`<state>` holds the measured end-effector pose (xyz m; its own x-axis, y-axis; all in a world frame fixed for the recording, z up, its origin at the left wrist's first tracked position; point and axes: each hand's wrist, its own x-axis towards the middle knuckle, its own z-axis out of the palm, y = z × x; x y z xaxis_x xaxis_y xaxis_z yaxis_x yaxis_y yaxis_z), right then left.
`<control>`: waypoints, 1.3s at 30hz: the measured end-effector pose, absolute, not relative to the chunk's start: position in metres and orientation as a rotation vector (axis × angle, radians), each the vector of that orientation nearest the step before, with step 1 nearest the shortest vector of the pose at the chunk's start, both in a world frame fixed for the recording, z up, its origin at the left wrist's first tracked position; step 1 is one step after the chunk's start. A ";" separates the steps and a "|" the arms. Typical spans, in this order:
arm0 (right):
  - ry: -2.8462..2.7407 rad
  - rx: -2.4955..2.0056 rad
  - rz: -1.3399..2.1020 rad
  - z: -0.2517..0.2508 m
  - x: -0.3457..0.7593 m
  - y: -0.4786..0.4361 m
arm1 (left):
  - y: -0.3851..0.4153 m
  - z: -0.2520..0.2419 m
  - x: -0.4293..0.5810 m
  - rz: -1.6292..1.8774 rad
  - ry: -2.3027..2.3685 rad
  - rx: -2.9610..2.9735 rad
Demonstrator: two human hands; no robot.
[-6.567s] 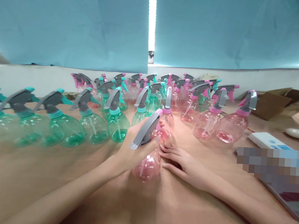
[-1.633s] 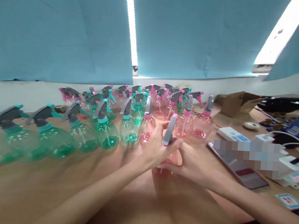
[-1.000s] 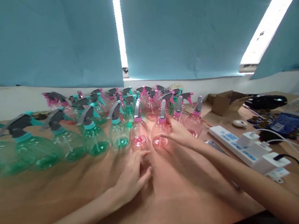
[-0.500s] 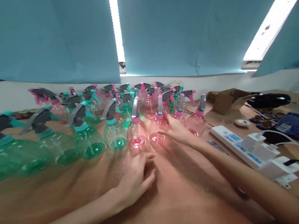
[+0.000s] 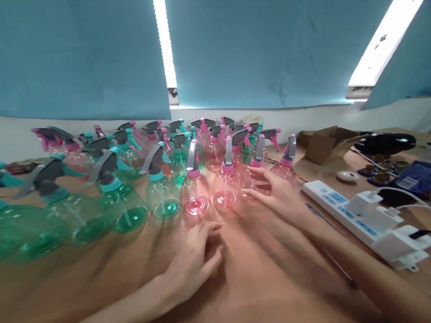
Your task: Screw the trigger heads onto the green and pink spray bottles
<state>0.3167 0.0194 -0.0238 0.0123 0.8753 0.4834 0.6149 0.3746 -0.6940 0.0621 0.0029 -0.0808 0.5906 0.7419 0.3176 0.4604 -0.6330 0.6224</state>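
Clear pink spray bottles with grey triggers stand in a front row; one pink bottle (image 5: 226, 186) is between another pink bottle (image 5: 195, 194) and my right hand (image 5: 279, 194). My right hand is open beside a third pink bottle (image 5: 253, 181), its fingers apart and partly covering it; whether they touch it is unclear. My left hand (image 5: 197, 260) rests on the table (image 5: 258, 300) in front of the row, fingers loosely curved and apart, holding nothing. Green spray bottles (image 5: 125, 204) continue the row to the left.
Behind the front row stand several more pink and green bottles (image 5: 179, 159). On the right are a white power strip (image 5: 347, 216) with plugs, a white mouse (image 5: 347, 177), an open cardboard box (image 5: 326, 144) and a dark phone-like object (image 5: 330, 258).
My right hand has come off the second pink bottle and moved right, to the third one. My left hand stays nearly where it was. The view has shifted slightly.
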 end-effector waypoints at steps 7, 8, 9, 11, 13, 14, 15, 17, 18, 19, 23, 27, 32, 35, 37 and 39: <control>-1.481 -1.615 0.163 -0.022 0.348 0.007 | 0.003 -0.077 0.072 0.778 0.953 2.340; -1.486 -1.655 0.117 -0.023 0.348 0.013 | 0.003 -0.076 0.075 0.779 0.948 2.342; -1.496 -1.691 0.084 -0.024 0.347 0.020 | 0.004 -0.074 0.078 0.782 0.942 2.346; -1.519 -1.719 0.060 -0.025 0.343 0.034 | 0.004 -0.071 0.084 0.788 0.939 2.349; -1.519 -1.730 0.062 -0.025 0.338 0.047 | 0.004 -0.067 0.088 0.785 0.942 2.341; -1.519 -1.738 0.068 -0.026 0.336 0.053 | 0.004 -0.065 0.090 0.781 0.943 2.333; -1.523 -1.746 0.076 -0.026 0.334 0.057 | 0.004 -0.064 0.091 0.780 0.944 2.322; -1.535 -1.765 0.093 -0.026 0.332 0.063 | 0.004 -0.061 0.093 0.783 0.942 2.291; -1.541 -1.777 0.099 -0.026 0.332 0.065 | 0.004 -0.060 0.094 0.780 0.941 2.268; -1.547 -1.789 0.103 -0.025 0.332 0.066 | 0.004 -0.059 0.095 0.777 0.942 2.239; -1.556 -1.850 0.101 -0.023 0.333 0.061 | 0.006 -0.055 0.100 0.765 0.976 2.123; -1.574 -1.885 0.084 -0.018 0.334 0.040 | 0.006 -0.050 0.106 0.779 0.976 2.072; -1.655 -1.815 0.078 -0.017 0.327 -0.004 | 0.002 -0.039 0.110 0.842 0.953 2.061; -1.709 -1.706 0.129 -0.020 0.314 -0.027 | 0.003 -0.030 0.107 0.904 0.952 2.037; -1.737 -1.675 0.160 -0.020 0.301 -0.038 | 0.004 -0.024 0.104 0.937 0.953 2.012; -1.804 -1.588 0.221 -0.018 0.286 -0.045 | 0.005 -0.018 0.100 0.962 0.958 1.999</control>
